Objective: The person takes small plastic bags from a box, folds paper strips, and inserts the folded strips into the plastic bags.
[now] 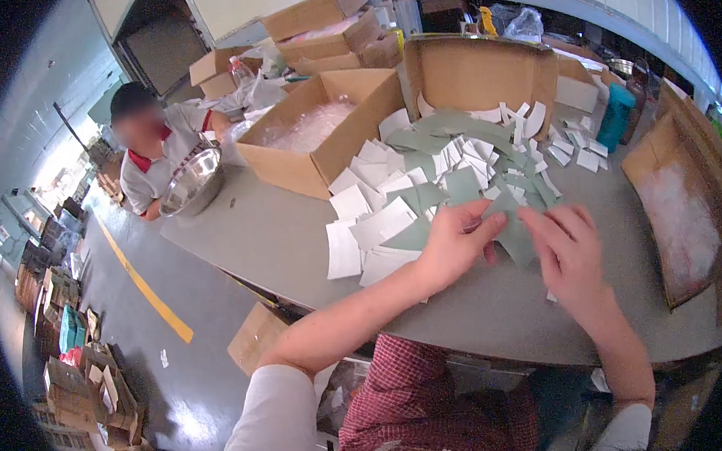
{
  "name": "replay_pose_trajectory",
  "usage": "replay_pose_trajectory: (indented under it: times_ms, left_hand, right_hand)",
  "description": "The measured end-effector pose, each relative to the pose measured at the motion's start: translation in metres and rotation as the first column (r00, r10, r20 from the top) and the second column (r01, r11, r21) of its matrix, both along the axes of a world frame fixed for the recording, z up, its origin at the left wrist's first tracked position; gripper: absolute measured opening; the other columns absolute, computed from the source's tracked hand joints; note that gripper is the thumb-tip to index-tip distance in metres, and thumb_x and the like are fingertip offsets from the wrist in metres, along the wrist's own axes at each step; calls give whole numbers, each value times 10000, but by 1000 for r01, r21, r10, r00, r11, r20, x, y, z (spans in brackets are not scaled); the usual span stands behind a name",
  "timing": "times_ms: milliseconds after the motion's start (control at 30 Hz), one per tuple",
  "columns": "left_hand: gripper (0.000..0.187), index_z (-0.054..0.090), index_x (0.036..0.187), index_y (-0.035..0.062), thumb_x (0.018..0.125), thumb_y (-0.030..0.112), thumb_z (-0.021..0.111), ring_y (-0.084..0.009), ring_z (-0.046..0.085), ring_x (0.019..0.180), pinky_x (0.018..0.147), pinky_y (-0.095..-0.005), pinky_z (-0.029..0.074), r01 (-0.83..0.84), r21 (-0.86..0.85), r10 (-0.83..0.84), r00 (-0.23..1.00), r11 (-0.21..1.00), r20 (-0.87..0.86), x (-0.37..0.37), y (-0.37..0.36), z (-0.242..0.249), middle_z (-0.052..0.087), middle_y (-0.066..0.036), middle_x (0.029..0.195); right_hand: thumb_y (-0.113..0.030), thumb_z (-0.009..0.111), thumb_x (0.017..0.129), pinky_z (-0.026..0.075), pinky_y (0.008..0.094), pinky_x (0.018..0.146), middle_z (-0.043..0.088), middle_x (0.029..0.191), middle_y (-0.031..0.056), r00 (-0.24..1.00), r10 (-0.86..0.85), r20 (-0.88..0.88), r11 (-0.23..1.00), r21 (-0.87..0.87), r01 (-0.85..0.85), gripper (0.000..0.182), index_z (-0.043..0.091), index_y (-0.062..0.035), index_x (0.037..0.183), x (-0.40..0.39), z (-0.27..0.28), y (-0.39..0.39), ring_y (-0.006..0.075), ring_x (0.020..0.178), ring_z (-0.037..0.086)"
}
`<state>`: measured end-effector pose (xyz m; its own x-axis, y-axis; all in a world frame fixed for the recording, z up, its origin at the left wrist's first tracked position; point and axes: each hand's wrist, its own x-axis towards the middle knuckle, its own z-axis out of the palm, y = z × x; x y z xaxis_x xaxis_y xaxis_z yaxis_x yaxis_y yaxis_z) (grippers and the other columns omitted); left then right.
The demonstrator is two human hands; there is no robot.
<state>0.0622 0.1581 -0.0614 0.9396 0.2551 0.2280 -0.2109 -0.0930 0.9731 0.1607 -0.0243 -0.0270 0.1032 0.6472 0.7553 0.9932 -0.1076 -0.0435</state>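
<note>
Hands (511, 246) upon green card (514, 233)

Both hands, left (458, 243) & right (568, 253), pinch a green card (514, 233) beside a card pile (429, 180) on grey table (270, 237)

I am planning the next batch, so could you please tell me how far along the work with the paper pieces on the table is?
Nothing clearly looks finished: no sorted stack shows. In hand: the left hand and right hand both rest on a green piece at the near edge of the pile. Left: most of that heap of white and green pieces lies loose across the grey table, with more scattered white pieces beyond.
</note>
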Motion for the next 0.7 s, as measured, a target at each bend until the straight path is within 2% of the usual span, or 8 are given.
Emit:
replay_pose_trajectory:
  times_ms: [33, 133, 233, 333, 433, 533, 633, 700]
  left_hand:
    - [249, 669, 1137, 19, 1008, 218, 592, -64, 608, 606, 507, -218, 409, 14, 27, -14, 1000, 1000, -28, -1, 1, 2, 635, 16, 753]
    - [270, 657, 1160, 17, 1013, 231, 583, -60, 622, 615, 494, -203, 397, 116, -116, -117, 993, 986, 0, -1, -6, 0, 650, 7, 785]
    - [288, 641, 1189, 14, 1014, 235, 580, -64, 629, 617, 490, -196, 395, 150, -100, -153, 988, 984, -27, -1, -8, -1, 660, -4, 813]
    - [293, 629, 1204, 15, 1012, 231, 584, -71, 637, 617, 487, -192, 398, 148, -109, -154, 987, 983, -46, 0, -7, -6, 663, -12, 812]
    - [292, 618, 1211, 19, 1010, 228, 585, -76, 645, 622, 484, -195, 404, 91, -94, -95, 995, 991, -40, 1, -7, -2, 673, -21, 821]
    - [289, 614, 1205, 20, 999, 222, 603, -78, 652, 629, 481, -196, 407, 78, -110, -82, 996, 991, -33, 1, -4, -3, 681, -26, 829]
    - [269, 626, 1164, 20, 981, 217, 631, -79, 656, 633, 481, -195, 410, 51, -57, -55, 997, 997, -60, 1, -3, -2, 684, -21, 824]
    - [245, 637, 1131, 23, 970, 207, 646, -72, 655, 640, 486, -193, 409, 84, -85, -89, 994, 993, -56, 1, -4, -3, 683, -14, 812]
  right_hand:
    - [-2, 692, 763, 503, 391, 760, 615, 918, 104, 1000, -31, -1, 999, -15, 31, 381, 673, -31, 1142, -1, 2, 0, 297, 836, 611]
    - [-2, 661, 820, 481, 379, 791, 578, 980, 124, 986, -68, -150, 998, -20, 65, 356, 662, -19, 1175, -2, -3, 2, 296, 880, 586]
    - [-6, 634, 866, 475, 368, 791, 566, 1022, 137, 969, -11, -246, 1000, -29, 4, 334, 647, -6, 1200, -3, -7, 4, 295, 887, 580]
    - [-7, 633, 878, 462, 359, 801, 579, 996, 126, 949, 45, -311, 999, 18, -41, 335, 641, -11, 1213, -1, -10, 6, 280, 861, 578]
    - [-5, 650, 861, 451, 357, 819, 605, 912, 108, 962, 47, -269, 999, 39, -38, 362, 638, -17, 1223, 5, -7, 3, 268, 839, 581]
    - [-14, 674, 846, 438, 347, 854, 647, 853, 83, 910, 30, -413, 999, 40, -14, 358, 655, -34, 1204, -1, 2, 1, 249, 849, 597]
    - [-20, 688, 849, 470, 324, 839, 691, 856, 64, 879, 23, -477, 998, 61, 7, 288, 674, -33, 1136, -1, 3, 0, 186, 852, 639]
    - [-25, 696, 853, 493, 304, 807, 709, 880, 58, 752, 78, -655, 997, 63, -48, 234, 676, -32, 1087, 0, -3, 0, 146, 842, 655]
